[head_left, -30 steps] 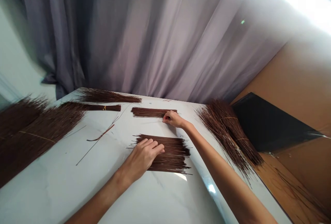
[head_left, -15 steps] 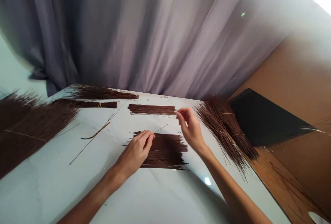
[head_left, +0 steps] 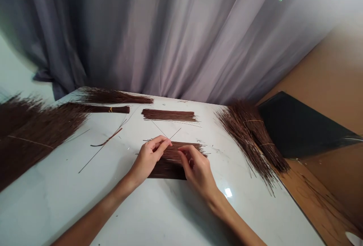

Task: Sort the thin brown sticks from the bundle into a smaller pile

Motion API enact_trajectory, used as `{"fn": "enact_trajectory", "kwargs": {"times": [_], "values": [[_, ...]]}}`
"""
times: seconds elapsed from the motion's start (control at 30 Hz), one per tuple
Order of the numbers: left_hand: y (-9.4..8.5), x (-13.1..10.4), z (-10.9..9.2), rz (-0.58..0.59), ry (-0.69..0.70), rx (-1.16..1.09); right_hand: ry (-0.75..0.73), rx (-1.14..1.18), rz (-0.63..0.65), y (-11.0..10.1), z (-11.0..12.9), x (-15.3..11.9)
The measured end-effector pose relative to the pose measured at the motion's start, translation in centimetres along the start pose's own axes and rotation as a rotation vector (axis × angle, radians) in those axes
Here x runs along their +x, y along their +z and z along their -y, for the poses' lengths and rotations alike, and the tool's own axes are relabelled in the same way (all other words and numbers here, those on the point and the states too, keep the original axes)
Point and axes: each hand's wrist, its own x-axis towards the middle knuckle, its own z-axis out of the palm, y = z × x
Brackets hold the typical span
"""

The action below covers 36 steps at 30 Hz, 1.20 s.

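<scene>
Thumb and fingers of my left hand (head_left: 150, 157) are closed in a pinch on a thin brown twig (head_left: 176, 132), which sticks out up and to the right. My right hand (head_left: 195, 162) is also pinched, just right of the left. In line with its fingertips, a second thin twig (head_left: 159, 128) slants up to the left and crosses the first near my left fingertips. Beneath both hands a flat layer of dark brown twigs (head_left: 188, 147) lies on the white table (head_left: 159, 212), partly covered by the hands.
Beyond the hands lies a trimmed twig stack (head_left: 170, 115). Bushy bundles (head_left: 113, 96) sit at the back left, with a large pile (head_left: 34, 136) at left. Tied bundles (head_left: 249, 136) lie at right beside a black panel (head_left: 306, 125). Loose bent twigs (head_left: 106, 142) lie left of centre.
My right hand has come down and left from beside the trimmed stack to next to my left hand. A second twig now crosses the one in my left hand. The view has shifted slightly.
</scene>
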Motion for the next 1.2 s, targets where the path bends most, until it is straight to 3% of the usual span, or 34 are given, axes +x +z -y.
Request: {"fn": "enact_trajectory", "kwargs": {"times": [0.23,0.63,0.97,1.2], "values": [[0.2,-0.2,-0.1,0.109,-0.012,0.008,-0.044,-0.014,0.0,0.1,0.0,0.1],[0.5,-0.3,0.0,0.063,-0.019,0.039,-0.128,-0.187,0.03,0.5,0.2,-0.6],[0.4,-0.3,0.1,0.111,-0.046,0.013,-0.178,-0.308,0.029,0.6,0.1,-0.9],[0.3,0.1,0.1,0.117,-0.07,-0.04,-0.15,-0.228,0.034,0.6,-0.2,-0.8]]}}
